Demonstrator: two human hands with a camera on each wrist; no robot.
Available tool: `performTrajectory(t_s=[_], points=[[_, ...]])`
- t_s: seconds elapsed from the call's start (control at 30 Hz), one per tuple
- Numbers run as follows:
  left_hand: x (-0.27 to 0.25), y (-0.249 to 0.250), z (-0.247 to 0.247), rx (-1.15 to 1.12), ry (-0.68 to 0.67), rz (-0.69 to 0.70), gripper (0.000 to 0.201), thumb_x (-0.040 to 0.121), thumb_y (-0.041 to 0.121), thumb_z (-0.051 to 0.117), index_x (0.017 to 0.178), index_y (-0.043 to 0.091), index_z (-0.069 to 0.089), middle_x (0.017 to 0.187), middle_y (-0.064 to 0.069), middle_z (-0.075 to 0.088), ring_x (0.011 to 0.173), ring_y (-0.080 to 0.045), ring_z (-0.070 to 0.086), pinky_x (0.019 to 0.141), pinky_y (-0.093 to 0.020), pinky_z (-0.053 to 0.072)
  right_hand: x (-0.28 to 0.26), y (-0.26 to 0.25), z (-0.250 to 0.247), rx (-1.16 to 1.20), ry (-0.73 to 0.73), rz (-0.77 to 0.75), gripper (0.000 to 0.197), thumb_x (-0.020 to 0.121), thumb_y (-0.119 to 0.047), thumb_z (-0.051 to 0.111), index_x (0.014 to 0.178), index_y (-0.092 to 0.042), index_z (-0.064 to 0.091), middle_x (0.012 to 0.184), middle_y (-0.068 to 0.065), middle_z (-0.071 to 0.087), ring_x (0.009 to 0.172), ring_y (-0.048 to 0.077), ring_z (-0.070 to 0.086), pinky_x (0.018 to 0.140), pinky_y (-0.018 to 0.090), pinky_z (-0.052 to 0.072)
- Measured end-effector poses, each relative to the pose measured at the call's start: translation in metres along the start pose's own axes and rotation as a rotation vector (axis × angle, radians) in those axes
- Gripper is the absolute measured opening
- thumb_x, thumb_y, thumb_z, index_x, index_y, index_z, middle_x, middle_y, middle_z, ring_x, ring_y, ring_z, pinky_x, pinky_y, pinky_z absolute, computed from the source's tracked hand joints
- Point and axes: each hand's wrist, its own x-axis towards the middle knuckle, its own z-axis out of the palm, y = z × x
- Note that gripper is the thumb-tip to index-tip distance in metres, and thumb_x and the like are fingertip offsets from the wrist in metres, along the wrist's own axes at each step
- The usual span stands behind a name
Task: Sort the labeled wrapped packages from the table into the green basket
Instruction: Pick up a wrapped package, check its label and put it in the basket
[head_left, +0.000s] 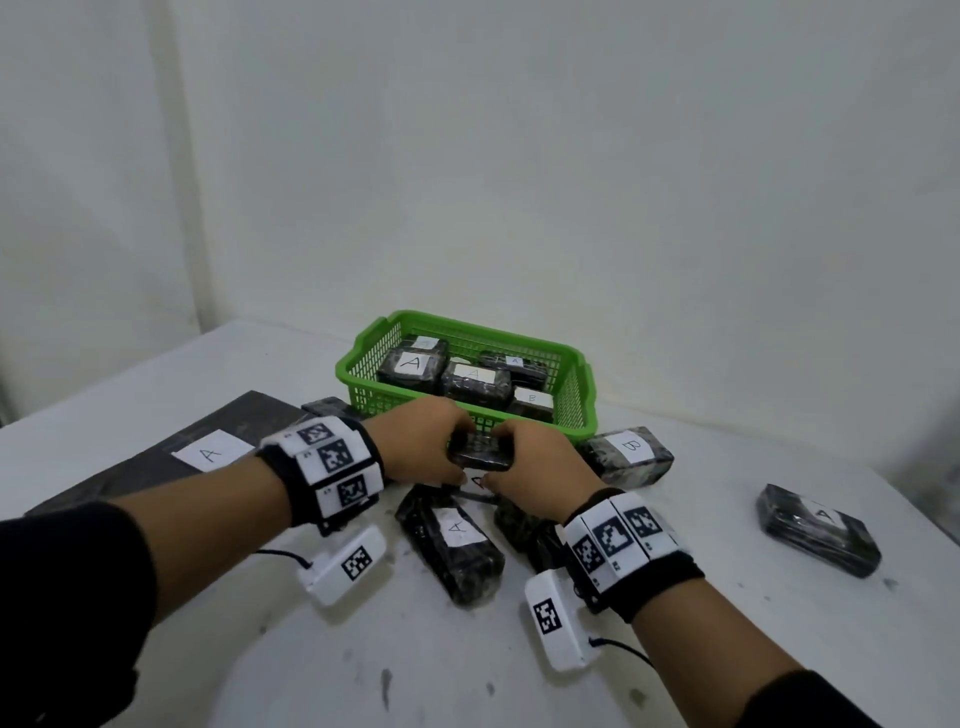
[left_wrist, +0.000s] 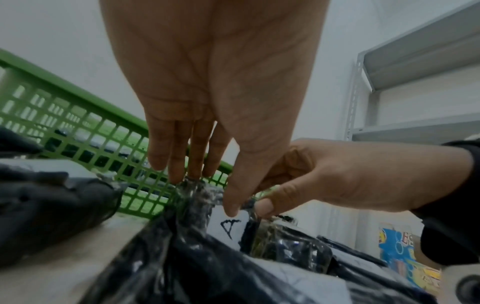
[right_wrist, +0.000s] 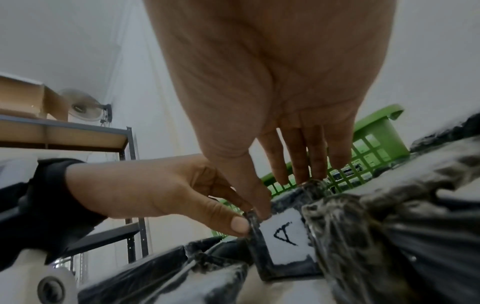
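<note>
Head view: We see our left hand (head_left: 415, 441) and right hand (head_left: 535, 467) meeting on one small black wrapped package (head_left: 480, 453), raised just in front of the green basket (head_left: 582, 400) on the white tabletop (head_left: 727, 597).
Basket contents: several wrapped packages, labels reading A and B.
Tabletop: an A package (head_left: 449, 535) lies below our hands, a B package (head_left: 628, 453) just right of the basket, another A package (head_left: 821, 527) well apart to the right, and a large flat A parcel (head_left: 171, 462) on the left.
Left wrist view: our left hand's (left_wrist: 213, 86) fingertips (left_wrist: 176, 174) touch the package's far edge and the thumb its near edge, beside its A label (left_wrist: 230, 225); the right hand (left_wrist: 337, 176) pinches the same end.
Right wrist view: our right hand (right_wrist: 272, 92) clasps the package (right_wrist: 283, 242) between thumb and fingers, while the left hand (right_wrist: 155, 189) pinches its corner.
</note>
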Motion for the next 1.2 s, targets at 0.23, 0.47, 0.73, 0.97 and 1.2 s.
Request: performTrajectory(t_s=[0.23, 0.47, 0.73, 0.97, 1.2], points=[[0.008, 0.004, 0.021, 0.035, 0.042, 0.006, 0.038, 0.082, 0.024, 0.08, 0.114, 0.012, 0.063, 0.114, -0.004, 0.048, 0.093, -0.02, 0.054, 0.083, -0.031, 0.05, 0.009, 0.013, 0.017, -0.167, 0.078, -0.086, 0.04, 0.085, -0.015, 0.079, 0.124, -0.015, 0.071, 0.113, 0.008, 0.06, 0.111, 0.027, 0.057, 0.087, 0.032, 0.049], [0.006, 0.003, 0.03, -0.036, 0.097, 0.014, 0.047, 0.084, 0.021, 0.079, 0.125, 0.012, 0.059, 0.121, -0.003, 0.048, 0.101, -0.021, 0.056, 0.088, -0.031, 0.051, 0.01, 0.015, 0.024, -0.194, 0.094, -0.12, 0.037, 0.085, -0.023, 0.079, 0.121, -0.017, 0.073, 0.11, 0.006, 0.065, 0.109, 0.028, 0.058, 0.089, 0.037, 0.053], [0.001, -0.005, 0.03, -0.161, 0.131, 0.055, 0.068, 0.077, 0.021, 0.084, 0.138, 0.014, 0.056, 0.129, -0.001, 0.058, 0.118, -0.02, 0.056, 0.095, -0.026, 0.046, 0.009, 0.014, 0.017, -0.054, 0.1, -0.089, 0.051, 0.079, -0.019, 0.086, 0.128, -0.017, 0.073, 0.113, 0.006, 0.06, 0.108, 0.023, 0.058, 0.097, 0.035, 0.052], [-0.005, -0.019, 0.011, -0.547, 0.185, 0.047, 0.067, 0.068, 0.024, 0.096, 0.126, 0.025, 0.063, 0.118, 0.013, 0.066, 0.103, -0.003, 0.065, 0.085, -0.015, 0.052, -0.011, 0.026, 0.0, 0.293, 0.238, -0.161, 0.061, 0.079, -0.016, 0.088, 0.135, -0.024, 0.066, 0.121, -0.009, 0.059, 0.11, 0.006, 0.057, 0.1, 0.026, 0.053], [-0.012, -0.015, -0.004, -1.183, 0.212, 0.129, 0.066, 0.07, 0.017, 0.09, 0.131, 0.015, 0.064, 0.122, -0.003, 0.075, 0.114, -0.019, 0.072, 0.097, -0.034, 0.058, -0.012, 0.033, -0.006, 0.893, 0.21, -0.109, 0.08, 0.071, -0.048, 0.089, 0.141, -0.025, 0.059, 0.128, -0.008, 0.073, 0.12, 0.008, 0.069, 0.103, 0.029, 0.056]])
